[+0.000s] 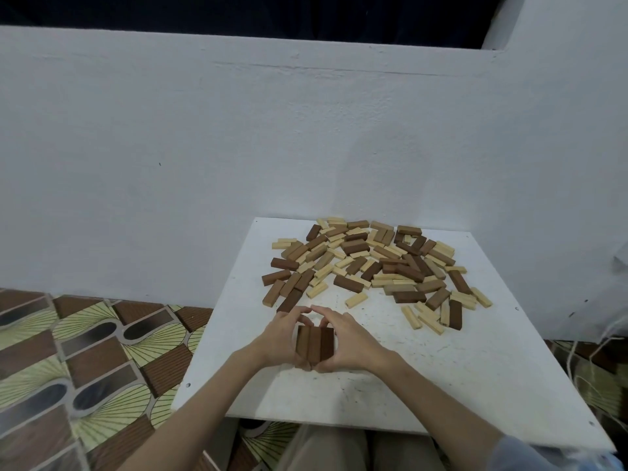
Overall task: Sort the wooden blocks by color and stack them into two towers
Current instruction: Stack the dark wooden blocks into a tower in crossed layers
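Note:
Three dark brown wooden blocks (314, 345) lie side by side as one row on the white board (424, 375), near its front left. My left hand (282, 336) grips the row from its left side and my right hand (346, 338) grips it from the right, fingers curled round both ends. Beyond the hands, a loose pile of dark and light blocks (373, 266) covers the far half of the board.
A white wall (238, 147) rises directly behind the board. Patterned floor covering (85, 351) lies to the left, below board level. Thin cords (591, 362) hang off the right side. My lap shows under the front edge.

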Demonstrator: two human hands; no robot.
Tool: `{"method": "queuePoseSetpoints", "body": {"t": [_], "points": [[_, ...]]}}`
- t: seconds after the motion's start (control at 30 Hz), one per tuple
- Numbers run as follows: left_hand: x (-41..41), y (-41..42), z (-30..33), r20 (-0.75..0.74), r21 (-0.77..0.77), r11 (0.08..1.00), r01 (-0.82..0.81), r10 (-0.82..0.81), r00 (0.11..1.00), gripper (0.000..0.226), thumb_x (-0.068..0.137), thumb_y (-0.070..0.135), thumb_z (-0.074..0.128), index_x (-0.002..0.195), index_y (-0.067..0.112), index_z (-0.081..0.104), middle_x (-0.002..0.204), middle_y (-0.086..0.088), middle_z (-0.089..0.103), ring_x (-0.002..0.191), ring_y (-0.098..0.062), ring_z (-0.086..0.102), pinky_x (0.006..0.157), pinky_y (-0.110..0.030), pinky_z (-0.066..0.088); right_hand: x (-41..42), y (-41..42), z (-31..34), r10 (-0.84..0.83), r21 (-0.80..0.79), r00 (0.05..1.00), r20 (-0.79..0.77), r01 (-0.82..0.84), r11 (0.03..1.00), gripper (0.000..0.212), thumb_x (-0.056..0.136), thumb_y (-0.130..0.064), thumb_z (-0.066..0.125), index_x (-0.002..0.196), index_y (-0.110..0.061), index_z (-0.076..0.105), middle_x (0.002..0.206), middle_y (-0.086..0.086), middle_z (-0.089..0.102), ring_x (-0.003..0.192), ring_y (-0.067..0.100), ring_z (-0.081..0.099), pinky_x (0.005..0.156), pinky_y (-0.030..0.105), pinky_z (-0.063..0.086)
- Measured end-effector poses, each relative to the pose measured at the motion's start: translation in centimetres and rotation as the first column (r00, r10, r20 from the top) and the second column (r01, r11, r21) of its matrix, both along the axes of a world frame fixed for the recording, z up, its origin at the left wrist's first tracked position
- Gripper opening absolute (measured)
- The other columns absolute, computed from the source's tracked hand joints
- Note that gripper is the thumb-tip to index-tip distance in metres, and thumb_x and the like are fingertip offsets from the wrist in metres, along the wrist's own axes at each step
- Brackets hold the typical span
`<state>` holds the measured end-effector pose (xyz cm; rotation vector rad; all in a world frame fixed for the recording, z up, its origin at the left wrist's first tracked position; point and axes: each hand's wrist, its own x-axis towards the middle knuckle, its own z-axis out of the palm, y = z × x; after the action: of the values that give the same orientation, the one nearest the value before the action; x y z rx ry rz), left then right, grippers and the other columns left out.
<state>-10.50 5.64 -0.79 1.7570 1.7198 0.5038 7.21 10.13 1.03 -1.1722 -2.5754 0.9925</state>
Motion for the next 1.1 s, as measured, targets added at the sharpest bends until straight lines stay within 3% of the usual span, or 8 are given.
{"method": "queuePoseSetpoints", "body": {"t": [0.3,0.6,1.1], "points": [[0.12,-0.20,0.20,-0.021,-0.002,1.000,0.010,-0.010,1.000,0.101,0.057,0.029,0.089,0.138,0.023,0.027,0.127,0.008,0.049,0.120,-0.016,0.034,0.101,-0.029,0.033,-0.02,-0.22,-0.03,-0.005,0.013,1.000,0.023,0.005,1.000,0.103,0.064,-0.034,0.082,0.147,-0.035,0.022,0.125,-0.005,0.047,0.111,0.015,0.040,0.090,0.033,0.045],[0.13,-0.27,0.89,-0.223,-0.082,0.996,0.035,-0.053,0.973,0.109,0.062,0.033,0.086,0.145,0.024,0.016,0.141,0.004,0.042,0.133,-0.021,0.023,0.108,-0.038,0.024,0.56,0.06,0.01,0.007,0.094,0.982,0.189,-0.025,0.995,0.116,0.063,-0.039,0.084,0.150,-0.035,0.007,0.137,-0.002,0.042,0.121,0.019,0.036,0.099,0.037,0.039],[0.36,-0.50,0.49,-0.190,-0.051,0.999,0.016,-0.025,0.981,0.103,0.062,0.029,0.085,0.142,0.021,0.021,0.135,-0.001,0.044,0.128,-0.021,0.029,0.103,-0.035,0.029,-0.05,0.30,-0.38,0.004,0.081,0.978,0.209,-0.021,0.997,0.112,0.067,-0.033,0.082,0.149,-0.036,0.006,0.136,0.001,0.045,0.119,0.021,0.038,0.096,0.039,0.042]]}}
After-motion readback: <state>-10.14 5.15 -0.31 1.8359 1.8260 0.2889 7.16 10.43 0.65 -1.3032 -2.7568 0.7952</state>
